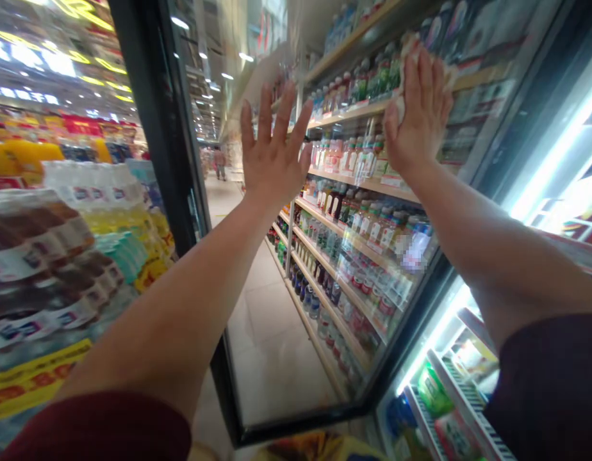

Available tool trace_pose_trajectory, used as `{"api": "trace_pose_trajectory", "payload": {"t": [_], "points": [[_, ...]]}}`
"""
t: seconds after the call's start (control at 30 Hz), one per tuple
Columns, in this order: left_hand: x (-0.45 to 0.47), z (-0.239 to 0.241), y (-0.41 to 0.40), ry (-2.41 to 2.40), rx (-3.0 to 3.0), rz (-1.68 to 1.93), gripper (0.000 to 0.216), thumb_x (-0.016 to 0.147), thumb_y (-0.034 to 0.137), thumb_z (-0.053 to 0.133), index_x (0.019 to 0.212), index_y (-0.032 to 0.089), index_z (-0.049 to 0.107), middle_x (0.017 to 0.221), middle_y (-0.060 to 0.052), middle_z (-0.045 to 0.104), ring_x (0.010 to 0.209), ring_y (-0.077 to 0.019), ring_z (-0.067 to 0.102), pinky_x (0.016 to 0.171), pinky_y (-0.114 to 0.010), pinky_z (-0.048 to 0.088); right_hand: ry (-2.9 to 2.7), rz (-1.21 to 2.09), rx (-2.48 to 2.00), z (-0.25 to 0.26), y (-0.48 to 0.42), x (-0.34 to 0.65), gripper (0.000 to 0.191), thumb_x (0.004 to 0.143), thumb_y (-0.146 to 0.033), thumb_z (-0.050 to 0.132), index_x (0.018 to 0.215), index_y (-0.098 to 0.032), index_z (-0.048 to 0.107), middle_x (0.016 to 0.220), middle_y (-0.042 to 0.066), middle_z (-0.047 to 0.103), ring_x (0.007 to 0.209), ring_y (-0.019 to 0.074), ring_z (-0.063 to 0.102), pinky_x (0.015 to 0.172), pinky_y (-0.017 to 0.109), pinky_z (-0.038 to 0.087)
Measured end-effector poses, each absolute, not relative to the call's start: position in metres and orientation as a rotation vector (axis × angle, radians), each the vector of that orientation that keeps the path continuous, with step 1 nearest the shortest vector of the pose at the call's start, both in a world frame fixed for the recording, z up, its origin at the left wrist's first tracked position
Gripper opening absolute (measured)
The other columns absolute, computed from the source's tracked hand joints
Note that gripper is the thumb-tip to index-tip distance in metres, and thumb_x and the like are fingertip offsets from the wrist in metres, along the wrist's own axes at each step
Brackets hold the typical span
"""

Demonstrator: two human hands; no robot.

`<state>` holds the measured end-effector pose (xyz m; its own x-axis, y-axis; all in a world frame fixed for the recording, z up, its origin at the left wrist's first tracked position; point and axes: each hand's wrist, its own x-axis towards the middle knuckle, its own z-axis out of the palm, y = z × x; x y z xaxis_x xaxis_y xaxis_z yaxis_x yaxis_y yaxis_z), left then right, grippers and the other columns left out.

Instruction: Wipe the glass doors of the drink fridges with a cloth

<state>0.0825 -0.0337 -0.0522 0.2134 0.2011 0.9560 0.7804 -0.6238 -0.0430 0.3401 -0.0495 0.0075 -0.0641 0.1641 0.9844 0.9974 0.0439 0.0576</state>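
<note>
An open glass fridge door (pixel 277 346) with a black frame stands in front of me. My left hand (pixel 271 153) is raised against the pane, fingers spread and stretched, holding nothing. My right hand (pixel 418 115) lies flat higher up on the glass, fingers together, pressing a white cloth (pixel 400 105) against it. The cloth shows at the fingertips and beside the thumb. Both forearms reach up from dark red sleeves.
Through the glass I see an aisle with long shelves of bottled drinks (pixel 353 243). Packs of bottles (pixel 60 243) are stacked at the left. The lit fridge interior (pixel 444 384) with wire racks is at the lower right. A person (pixel 220 163) stands far down the aisle.
</note>
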Motion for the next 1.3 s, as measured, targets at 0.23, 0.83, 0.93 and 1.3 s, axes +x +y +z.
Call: {"api": "trace_pose_trajectory", "payload": {"t": [0.23, 0.83, 0.93, 1.3], "points": [[0.081, -0.049, -0.045, -0.966, -2.023, -1.401, 0.063, 0.097, 0.043, 0.037, 0.158, 0.039, 0.021, 0.163, 0.020, -0.007, 0.154, -0.0170, -0.019, 0.127, -0.052, -0.020, -1.425, -1.106, -1.351, 0.054, -0.061, 0.357, 0.067, 0.101, -0.050, 0.021, 0.162, -0.024, 0.014, 0.170, -0.004, 0.012, 0.156, 0.0142, 0.007, 0.128, 0.042, 0.009], [0.082, -0.050, -0.037, -0.883, -2.053, -1.467, 0.064, 0.096, 0.042, 0.038, 0.158, 0.040, 0.022, 0.163, 0.021, -0.005, 0.152, -0.0166, -0.022, 0.125, -0.052, -0.026, -1.212, -1.050, -1.423, 0.043, -0.051, 0.361, 0.066, 0.103, -0.049, 0.016, 0.162, -0.018, 0.014, 0.170, 0.002, 0.013, 0.156, 0.0209, 0.010, 0.126, 0.049, 0.009], [0.082, -0.050, -0.041, -0.924, -2.042, -1.438, 0.065, 0.096, 0.040, 0.040, 0.158, 0.037, 0.022, 0.163, 0.018, -0.006, 0.153, -0.0176, -0.020, 0.125, -0.051, -0.025, -1.371, -1.104, -1.347, 0.013, -0.058, 0.371, 0.068, 0.099, -0.050, 0.019, 0.161, -0.022, 0.016, 0.169, -0.001, 0.013, 0.157, 0.0176, 0.006, 0.126, 0.048, 0.010], [0.082, -0.050, -0.051, -0.927, -1.964, -1.444, 0.064, 0.094, 0.038, 0.043, 0.157, 0.039, 0.028, 0.167, 0.013, 0.011, 0.156, -0.0222, -0.006, 0.130, -0.052, -0.012, -1.222, -1.058, -1.315, 0.070, -0.042, 0.374, 0.070, 0.103, -0.051, 0.017, 0.160, -0.011, 0.021, 0.168, 0.011, 0.019, 0.155, 0.0234, 0.014, 0.125, 0.050, 0.008]]}}
